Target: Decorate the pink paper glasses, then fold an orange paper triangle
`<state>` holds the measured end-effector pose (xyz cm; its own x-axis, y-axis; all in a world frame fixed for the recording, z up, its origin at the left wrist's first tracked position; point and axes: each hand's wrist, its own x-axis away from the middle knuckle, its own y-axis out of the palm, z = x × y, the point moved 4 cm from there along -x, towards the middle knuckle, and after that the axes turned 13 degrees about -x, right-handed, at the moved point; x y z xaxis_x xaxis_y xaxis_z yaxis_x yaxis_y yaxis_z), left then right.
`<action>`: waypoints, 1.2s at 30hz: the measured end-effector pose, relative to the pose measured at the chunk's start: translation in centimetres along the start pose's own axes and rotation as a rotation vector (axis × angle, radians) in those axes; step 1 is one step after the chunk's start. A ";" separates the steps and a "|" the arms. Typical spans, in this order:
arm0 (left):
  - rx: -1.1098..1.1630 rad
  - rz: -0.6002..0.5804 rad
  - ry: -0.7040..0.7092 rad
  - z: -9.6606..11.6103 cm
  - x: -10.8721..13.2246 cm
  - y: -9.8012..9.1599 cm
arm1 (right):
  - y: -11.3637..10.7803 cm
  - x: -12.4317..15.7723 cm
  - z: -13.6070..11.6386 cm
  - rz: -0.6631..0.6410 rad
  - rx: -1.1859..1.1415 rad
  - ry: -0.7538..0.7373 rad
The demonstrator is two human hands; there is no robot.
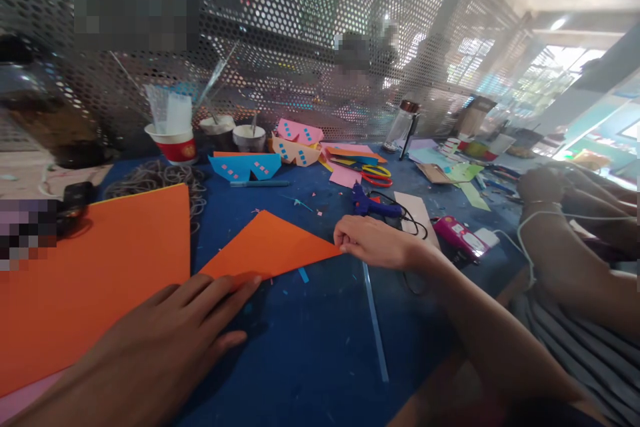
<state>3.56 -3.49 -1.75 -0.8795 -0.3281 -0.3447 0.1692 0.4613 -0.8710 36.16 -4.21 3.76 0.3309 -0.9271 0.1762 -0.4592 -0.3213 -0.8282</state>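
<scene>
An orange paper triangle (273,243) lies on the blue table (300,360), its long edge toward me. My left hand (185,323) rests with spread fingers on its near left part, the fingertips along the lower edge. At the triangle's right corner my right hand (373,240) is closed, with curled fingers pressed on the paper tip. Large orange sheets (125,260) lie to the left, partly under my left hand and forearm. Just beyond my right hand is a blue glue gun (375,205).
A clear glue stick (374,323) lies near my right forearm. Scissors (376,177), a blue folded paper piece (245,165), a red paper cup (175,143) and a glass bottle (401,127) stand or lie farther back. A magenta device (463,239) is right, near another person's arms (565,240).
</scene>
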 end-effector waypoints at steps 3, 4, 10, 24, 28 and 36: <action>0.019 0.015 -0.004 0.0 -0.4 -0.4 | 0.0 0.0 0.0 0.007 0.013 0.014; 0.023 0.006 -0.013 0.0 -0.5 -0.5 | 0.0 0.0 -0.1 0.007 0.015 0.021; 0.011 -0.050 -0.034 0.2 -1.1 -0.8 | -0.2 0.1 -0.6 -0.005 -0.002 0.062; 0.153 -0.187 -0.054 -0.1 -1.4 -0.7 | -0.1 -0.2 -0.4 -0.014 -0.029 0.066; 0.169 -0.147 -0.044 0.2 -1.6 -0.5 | -0.2 -0.1 -0.1 -0.024 -0.025 0.051; 0.160 -0.137 -0.037 0.4 -1.7 0.0 | -0.2 0.5 -3.7 0.235 0.039 -0.105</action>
<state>5.24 -3.26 -1.34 -0.8828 -0.4100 -0.2292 0.1203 0.2743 -0.9541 33.40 -5.35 5.94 0.3033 -0.9497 -0.0778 -0.5024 -0.0900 -0.8600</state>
